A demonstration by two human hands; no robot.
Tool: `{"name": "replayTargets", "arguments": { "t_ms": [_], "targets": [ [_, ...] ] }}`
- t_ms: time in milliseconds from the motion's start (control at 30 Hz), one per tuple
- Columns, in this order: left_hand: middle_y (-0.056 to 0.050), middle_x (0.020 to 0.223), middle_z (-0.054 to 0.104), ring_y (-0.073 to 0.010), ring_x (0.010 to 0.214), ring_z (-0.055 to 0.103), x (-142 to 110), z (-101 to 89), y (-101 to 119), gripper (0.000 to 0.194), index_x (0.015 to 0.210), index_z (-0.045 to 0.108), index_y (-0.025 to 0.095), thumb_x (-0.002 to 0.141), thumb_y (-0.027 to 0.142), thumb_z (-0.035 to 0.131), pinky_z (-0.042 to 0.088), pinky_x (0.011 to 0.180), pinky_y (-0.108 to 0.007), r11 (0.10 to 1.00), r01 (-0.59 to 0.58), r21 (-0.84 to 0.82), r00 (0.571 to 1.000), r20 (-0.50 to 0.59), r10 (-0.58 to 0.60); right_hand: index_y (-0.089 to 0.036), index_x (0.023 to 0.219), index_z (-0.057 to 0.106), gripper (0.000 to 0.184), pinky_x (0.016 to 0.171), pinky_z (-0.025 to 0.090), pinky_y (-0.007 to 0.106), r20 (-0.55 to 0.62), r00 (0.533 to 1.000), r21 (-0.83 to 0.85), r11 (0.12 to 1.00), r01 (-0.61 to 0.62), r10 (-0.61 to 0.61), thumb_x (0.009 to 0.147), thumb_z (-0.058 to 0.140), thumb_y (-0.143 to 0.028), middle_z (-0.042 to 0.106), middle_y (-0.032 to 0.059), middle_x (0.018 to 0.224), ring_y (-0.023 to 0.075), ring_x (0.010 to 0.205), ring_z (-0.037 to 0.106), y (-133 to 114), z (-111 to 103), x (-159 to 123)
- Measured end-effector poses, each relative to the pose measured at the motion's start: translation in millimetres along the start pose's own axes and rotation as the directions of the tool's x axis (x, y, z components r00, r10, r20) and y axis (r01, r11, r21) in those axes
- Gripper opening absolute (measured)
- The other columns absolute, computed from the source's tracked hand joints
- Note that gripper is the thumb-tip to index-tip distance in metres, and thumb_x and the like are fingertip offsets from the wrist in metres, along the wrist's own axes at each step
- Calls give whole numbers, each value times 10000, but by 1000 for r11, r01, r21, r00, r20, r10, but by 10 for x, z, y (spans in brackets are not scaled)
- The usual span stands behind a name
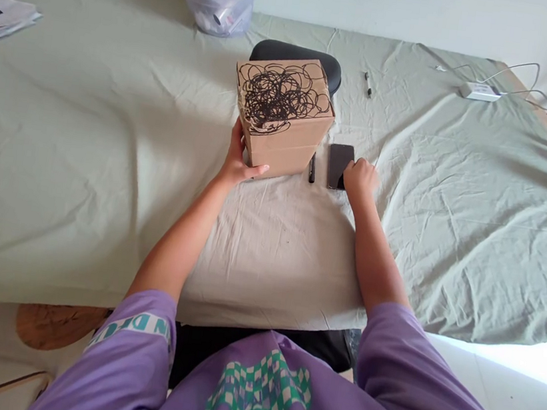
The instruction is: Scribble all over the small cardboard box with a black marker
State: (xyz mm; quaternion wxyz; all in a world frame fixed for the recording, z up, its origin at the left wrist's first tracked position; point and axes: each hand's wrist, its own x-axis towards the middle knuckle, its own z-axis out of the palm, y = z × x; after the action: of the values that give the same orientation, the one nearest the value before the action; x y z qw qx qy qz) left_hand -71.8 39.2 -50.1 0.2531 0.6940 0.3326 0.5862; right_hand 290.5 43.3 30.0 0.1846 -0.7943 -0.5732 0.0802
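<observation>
A brown cardboard box (281, 149) stands on the cloth in front of me, its top covered in black looping scribbles. My left hand (238, 163) grips its lower left corner, thumb across the front face and fingers along the left side. Just right of the box lies a black marker (312, 168). A dark smartphone (339, 163) rests flat beside that marker. At the phone's right edge is my right hand (360, 178), fingers curled in and overlapping the screen's edge. Whether anything is inside those fingers is hidden.
Behind the box lies a black hard case (298, 52). A clear plastic tub (214, 5) with papers stands at the back. A pen (368, 84) lies farther right, and a white power strip (480, 92) with cables is near the right corner. Papers (6, 18) sit far left.
</observation>
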Motion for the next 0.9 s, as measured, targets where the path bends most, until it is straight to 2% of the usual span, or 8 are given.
{"name": "replayTargets", "arguments": {
  "t_ms": [133,233,367,467,567,733,900],
  "targets": [
    [-213,1785,269,-440,1577,476,0,18,68,1445,1654,142,335,564,756,992,424,1330,-633,999,31,-21,999,-27,-32,-68,1190,771,339,1029,513,560,-23,998,-26,998,56,-57,1006,523,-210,707,311,1308,415,1230,637,49,-20,10],
    [-207,1774,292,-433,1585,465,-2,25,152,1414,1631,211,308,549,782,988,431,1328,-625,999,29,-20,999,-40,-30,-116,1233,757,353,1075,476,522,-52,984,-7,985,171,-171,1025,508,-254,702,261,1337,383,1263,592,-7,-45,-21],
    [-237,1758,308,-390,1584,449,-6,20,249,1442,1663,177,200,618,803,967,403,1312,-629,1000,20,24,999,-34,-19,-169,1199,742,335,1086,450,492,-74,912,45,912,407,-403,1062,479,-325,740,199,1275,362,1244,581,-212,-2,-173],
    [-217,1758,326,-403,1580,455,-5,11,253,1433,1654,195,255,587,808,975,420,1318,-639,999,35,29,999,-42,-33,-172,1238,721,346,1066,449,483,-32,864,52,862,504,-503,1060,484,-349,741,190,1260,361,1241,586,-374,105,-363],
    [-188,1763,327,-400,1576,454,-1,5,224,1440,1650,201,296,556,792,997,426,1324,-649,1000,24,12,999,-38,-24,-158,1329,705,414,1062,437,523,19,851,9,851,525,-525,1047,488,-370,708,223,1335,407,1287,551,-461,219,-524],
    [-221,1760,331,-383,1564,468,-6,17,217,1466,1669,185,243,578,829,968,427,1312,-615,999,31,14,999,-37,-31,-145,1414,688,479,1106,400,595,82,836,-22,838,546,-542,1029,500,-360,680,244,1405,438,1312,519,-460,286,-583],
    [-216,1741,363,-446,1559,494,-17,19,209,1453,1656,197,290,545,780,995,454,1303,-638,999,36,-29,998,-42,-37,-166,1396,705,459,1100,393,588,108,833,-40,835,549,-543,1021,485,-312,668,239,1356,425,1286,515,-475,268,-584]
  ]
}}
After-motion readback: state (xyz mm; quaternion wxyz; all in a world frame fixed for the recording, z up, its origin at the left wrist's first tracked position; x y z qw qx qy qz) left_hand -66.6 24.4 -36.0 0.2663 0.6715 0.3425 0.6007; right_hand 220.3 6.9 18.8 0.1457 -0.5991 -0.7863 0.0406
